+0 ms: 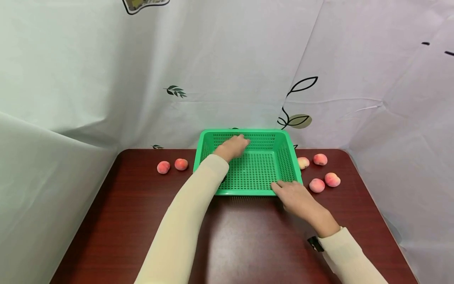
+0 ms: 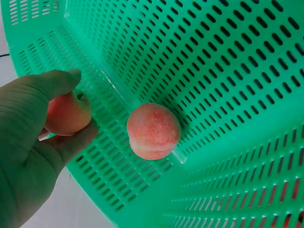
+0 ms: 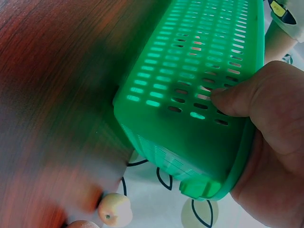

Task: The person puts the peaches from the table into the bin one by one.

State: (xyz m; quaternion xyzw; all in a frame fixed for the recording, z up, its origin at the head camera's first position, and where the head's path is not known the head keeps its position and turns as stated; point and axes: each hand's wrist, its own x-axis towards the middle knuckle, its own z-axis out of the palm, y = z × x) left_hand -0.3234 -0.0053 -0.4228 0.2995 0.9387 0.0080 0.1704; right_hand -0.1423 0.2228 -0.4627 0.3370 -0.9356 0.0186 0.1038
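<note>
A green plastic basket [image 1: 248,192] stands at the far side of the table. My left hand [image 1: 234,146] reaches into it near the back wall, and in the left wrist view the thumb and fingers pinch a peach [image 2: 69,114]. Another peach [image 2: 153,131] rests in the basket beside that hand; in the head view my left arm and hand hide both. My right hand [image 1: 296,199] grips the front right part of the basket's rim, its thumb [image 3: 232,102] against the outside of the slotted wall.
Two peaches [image 1: 163,167] lie on the brown table [image 1: 142,221] left of the basket. Several peaches [image 1: 317,185] lie to its right, one close against the wall. White cloth [image 1: 227,71] with leaf prints hangs behind and along the sides.
</note>
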